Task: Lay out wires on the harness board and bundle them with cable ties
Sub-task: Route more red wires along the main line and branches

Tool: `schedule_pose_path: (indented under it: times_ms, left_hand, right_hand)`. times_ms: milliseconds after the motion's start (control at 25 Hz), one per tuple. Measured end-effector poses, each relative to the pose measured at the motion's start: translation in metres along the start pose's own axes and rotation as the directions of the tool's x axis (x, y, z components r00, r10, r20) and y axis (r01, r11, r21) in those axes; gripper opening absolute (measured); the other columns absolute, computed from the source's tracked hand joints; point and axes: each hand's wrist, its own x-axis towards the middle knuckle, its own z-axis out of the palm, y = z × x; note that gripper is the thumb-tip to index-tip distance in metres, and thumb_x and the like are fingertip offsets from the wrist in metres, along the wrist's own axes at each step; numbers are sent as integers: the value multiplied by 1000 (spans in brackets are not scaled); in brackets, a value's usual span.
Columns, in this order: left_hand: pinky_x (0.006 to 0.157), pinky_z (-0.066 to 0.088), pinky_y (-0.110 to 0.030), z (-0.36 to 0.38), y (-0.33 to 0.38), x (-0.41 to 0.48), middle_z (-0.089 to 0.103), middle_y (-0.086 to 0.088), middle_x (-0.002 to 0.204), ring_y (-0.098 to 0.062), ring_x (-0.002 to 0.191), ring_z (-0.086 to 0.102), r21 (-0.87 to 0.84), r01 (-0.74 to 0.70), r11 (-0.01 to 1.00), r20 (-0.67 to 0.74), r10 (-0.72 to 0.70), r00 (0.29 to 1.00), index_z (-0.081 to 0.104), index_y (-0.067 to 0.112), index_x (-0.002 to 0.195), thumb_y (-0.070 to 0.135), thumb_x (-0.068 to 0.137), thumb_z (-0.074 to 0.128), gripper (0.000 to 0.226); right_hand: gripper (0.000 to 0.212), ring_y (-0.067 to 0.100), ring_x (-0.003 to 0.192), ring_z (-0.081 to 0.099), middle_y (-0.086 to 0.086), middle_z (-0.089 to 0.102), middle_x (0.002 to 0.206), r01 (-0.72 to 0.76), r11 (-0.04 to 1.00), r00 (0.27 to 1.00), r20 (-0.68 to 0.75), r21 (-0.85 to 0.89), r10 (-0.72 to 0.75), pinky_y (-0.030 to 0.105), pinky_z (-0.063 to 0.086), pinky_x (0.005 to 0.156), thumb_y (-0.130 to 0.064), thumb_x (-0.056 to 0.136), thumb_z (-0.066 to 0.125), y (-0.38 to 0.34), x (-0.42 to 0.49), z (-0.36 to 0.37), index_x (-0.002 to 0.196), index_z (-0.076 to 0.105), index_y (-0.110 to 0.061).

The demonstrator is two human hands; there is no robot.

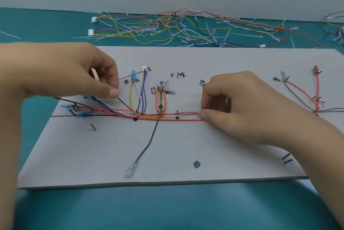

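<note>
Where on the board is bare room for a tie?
Bare: near part of the board, either side of the black wire, and its far strip. Crowded: the red wires between left hand and right hand; loose wires behind the board.

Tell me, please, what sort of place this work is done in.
Probably a wire-harness assembly bench: a grey harness board with drawn routing lines and handwritten labels lies on a green mat, with loose wires and white cable ties behind it.

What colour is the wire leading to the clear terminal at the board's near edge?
Black wire, clearest in the head view.
</note>
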Motion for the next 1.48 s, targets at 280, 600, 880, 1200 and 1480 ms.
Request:
schedule_pose_path:
  times_ms: [280, 600, 880, 1200, 1480]
  left_hand:
    - [51, 46, -25, 18, 38, 0, 66, 30, 75, 3, 53, 59, -61, -189, 980, -23, 188, 982, 73, 53, 87, 81, 63, 64, 38]
    - [57, 46, -27, 35, 41, 16, 71, 6, 66, -4, 48, 55, -131, -171, 977, -5, 172, 985, 77, 45, 79, 53, 73, 79, 10]
    - [51, 40, -23, 43, 55, 17, 66, 18, 56, -2, 44, 55, -38, -135, 990, -56, 133, 990, 76, 38, 73, 41, 76, 80, 6]
    - [57, 56, -35, 51, -1, -16, 66, 31, 90, 7, 70, 63, 51, -182, 982, -362, 188, 913, 66, 52, 95, 58, 73, 59, 24]
    - [43, 41, -16, 66, -67, -31, 68, 15, 104, 2, 61, 65, -70, -131, 989, -405, 92, 909, 72, 44, 110, 79, 84, 55, 46]
  right_hand:
    - [19, 4, 66, 58, -11, 65, 73, -65, 996, 998, 4, 66, 65, 22, 45, 56, -27, 83, 76, 5, 6, 5, 68, 64, -25]
    - [23, 5, 61, 53, -9, 62, 71, -75, 993, 997, 28, 88, 73, 26, 45, 56, -28, 85, 75, 3, 5, 4, 69, 60, -22]
    - [23, 6, 58, 51, -7, 61, 70, -77, 992, 997, 19, 100, 76, 20, 41, 51, -29, 86, 72, 5, 5, 5, 69, 61, -19]
    - [18, 3, 58, 55, -14, 64, 71, -84, 994, 996, -4, 75, 85, 16, 45, 54, -20, 82, 70, 1, 6, 6, 65, 62, -21]
    - [19, 1, 58, 53, -18, 63, 70, -63, 996, 998, -13, 68, 64, 13, 43, 55, -17, 82, 70, 0, 6, 6, 64, 62, -18]
